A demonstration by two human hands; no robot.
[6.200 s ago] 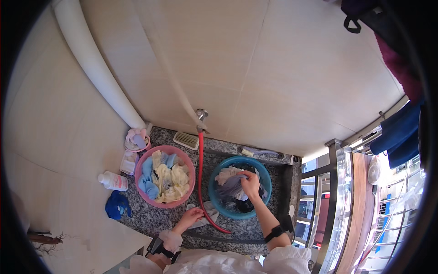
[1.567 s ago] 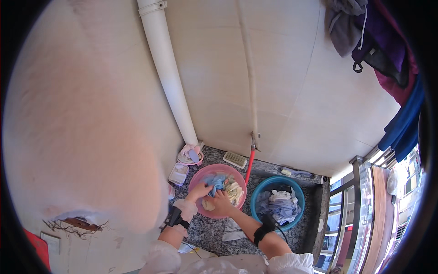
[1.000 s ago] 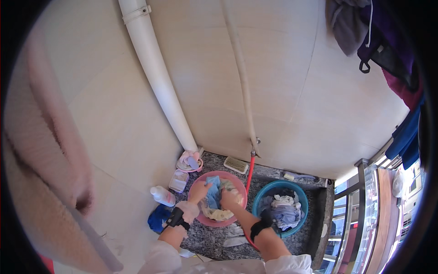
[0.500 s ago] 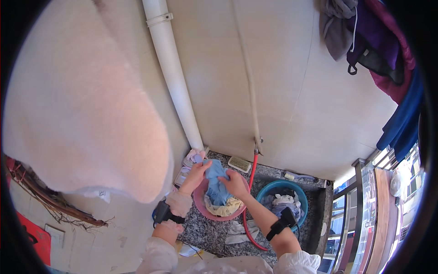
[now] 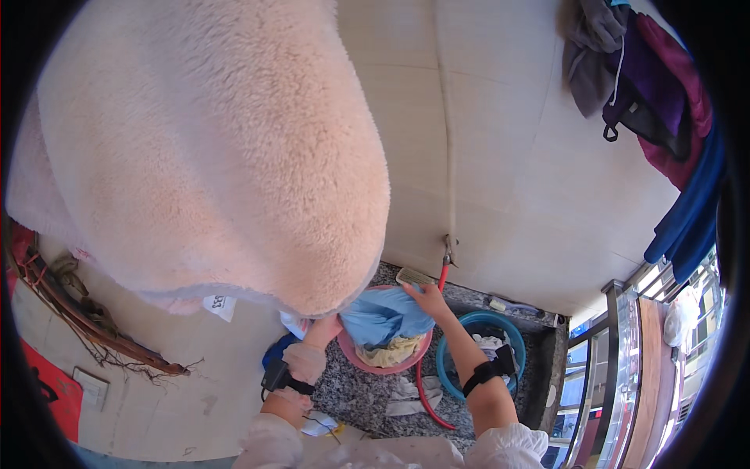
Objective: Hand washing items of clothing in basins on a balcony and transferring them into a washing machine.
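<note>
A light blue cloth garment [image 5: 383, 315] is spread wide over a pink basin [image 5: 383, 370]. My right hand [image 5: 424, 299] pinches its upper right edge. My left hand [image 5: 328, 328] is closed at its left side, the fingertips partly covered by a hanging pale pink fleece [image 5: 258, 148]. A cream cloth [image 5: 388, 353] lies in the basin below the garment. To the right, a teal basin [image 5: 442, 369] contains white and greyish clothes [image 5: 488, 344], partly behind my right forearm.
A red hose [image 5: 423, 395] runs from the wall tap [image 5: 448, 254] past the pink basin. Whitish gloves or cloths [image 5: 408, 400] lie on the speckled stone. A scrubbing brush [image 5: 500, 304] rests on the back ledge. Dark clothes [image 5: 664, 94] hang at upper right, beside a metal railing [image 5: 613, 336].
My hands have moved apart, and the bunched blue garment is now stretched out between them. The pale pink fleece fills more of the view, reaching farther right and covering the white pipe.
</note>
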